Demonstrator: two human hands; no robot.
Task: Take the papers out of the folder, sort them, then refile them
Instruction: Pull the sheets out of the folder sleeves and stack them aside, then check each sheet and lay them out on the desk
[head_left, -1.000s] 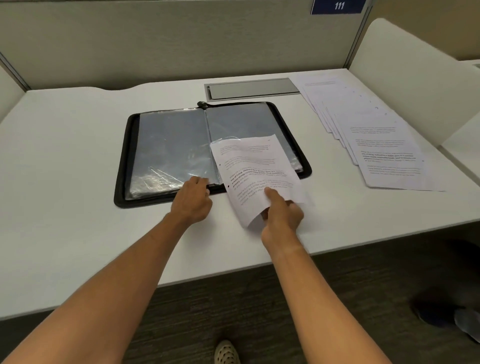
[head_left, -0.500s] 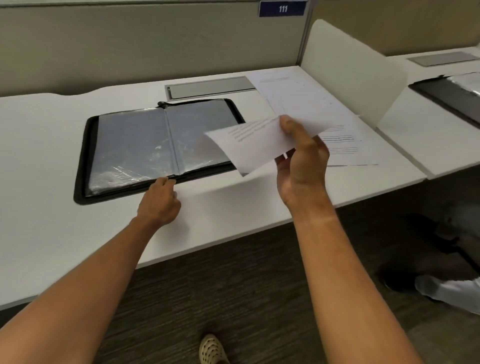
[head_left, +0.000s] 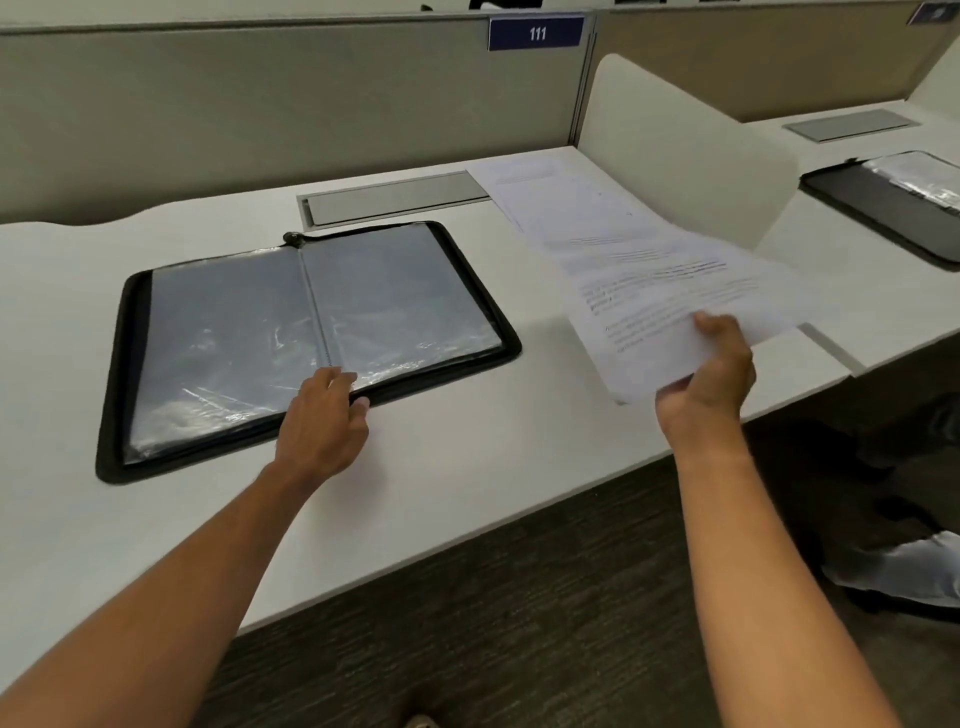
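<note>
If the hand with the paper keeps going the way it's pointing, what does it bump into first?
Probably the spread of papers lying on the desk. The right hand points forward over them, pinching one sheet. Farther on stands the white divider. How high the hand hangs is hard to judge.

Head view, angled down, close over desk (head_left: 467, 467)
</note>
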